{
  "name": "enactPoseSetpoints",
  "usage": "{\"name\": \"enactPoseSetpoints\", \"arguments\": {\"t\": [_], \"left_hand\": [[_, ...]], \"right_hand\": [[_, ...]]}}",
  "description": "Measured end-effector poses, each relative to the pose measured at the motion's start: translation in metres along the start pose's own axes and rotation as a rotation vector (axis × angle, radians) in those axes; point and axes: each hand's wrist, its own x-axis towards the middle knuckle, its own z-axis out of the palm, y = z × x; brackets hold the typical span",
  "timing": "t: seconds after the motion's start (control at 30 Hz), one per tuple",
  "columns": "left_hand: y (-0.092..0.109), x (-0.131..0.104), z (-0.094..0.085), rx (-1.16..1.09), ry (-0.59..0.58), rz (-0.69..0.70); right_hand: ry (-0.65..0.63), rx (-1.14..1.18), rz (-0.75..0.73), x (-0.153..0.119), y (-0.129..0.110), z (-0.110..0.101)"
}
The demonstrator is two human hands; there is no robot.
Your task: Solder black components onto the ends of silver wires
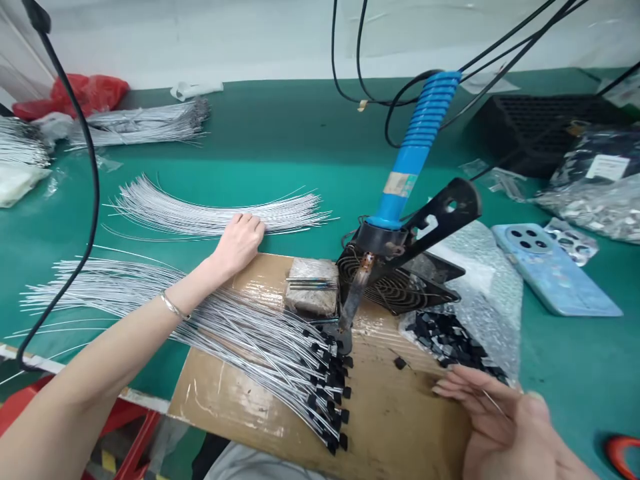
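One bundle of white wires [200,219] runs left-to-right beneath my left hand [238,241], fingers curled, grip hidden; my right hand [505,427], farther off, pinches a thin wire [493,403].

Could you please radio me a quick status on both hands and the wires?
Left hand on upper wire bundle. Right hand near black pieces, pinching a thin strand. Blue-handled iron stands between hands.

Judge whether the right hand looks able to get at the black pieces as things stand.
Probably yes: the black pieces lie loose and uncovered just beyond the fingertips of the right hand, with nothing seen between. The thin piece in its fingers might hamper it slightly.
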Motion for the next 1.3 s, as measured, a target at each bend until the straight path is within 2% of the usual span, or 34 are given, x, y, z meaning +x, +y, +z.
{"name": "enactPoseSetpoints", "arguments": {"t": [0.13, 0.27, 0.37, 0.5, 0.73, 0.97, 1.07, 1.17, 1.23, 1.3], "left_hand": [[-0.009, -0.002, -0.012, -0.162, 0.133, -0.097], [-0.015, 0.0, -0.02, -0.389, 0.258, -0.201], [-0.017, 0.002, -0.021, -0.553, 0.311, -0.241], [-0.016, 0.002, -0.027, -0.681, 0.372, -0.251], [-0.016, -0.004, -0.051, -0.638, 0.518, -0.247], [-0.023, 0.006, -0.048, -0.591, 0.622, -0.249], [-0.017, 0.006, -0.051, -0.596, 0.632, -0.248], [-0.005, -0.006, -0.073, -0.545, 0.611, -0.238], [0.003, -0.023, -0.097, -0.478, 0.504, -0.205], [0.008, -0.043, -0.122, -0.567, 0.29, -0.165]], "right_hand": [[-0.01, -0.006, 0.051, -0.001, -0.005, 0.002], [0.031, -0.011, 0.031, -0.007, -0.009, 0.008], [0.082, -0.047, 0.033, -0.015, -0.015, 0.016], [0.083, -0.069, 0.047, -0.021, -0.021, 0.022], [0.08, -0.104, 0.037, -0.021, -0.022, 0.023], [0.087, -0.102, 0.054, -0.028, -0.029, 0.029], [0.073, -0.101, 0.051, -0.028, -0.029, 0.028], [0.043, -0.074, 0.052, -0.022, -0.022, 0.018], [0.032, -0.071, 0.048, -0.018, -0.017, 0.011], [0.032, -0.075, 0.045, -0.021, -0.016, 0.009]]}}
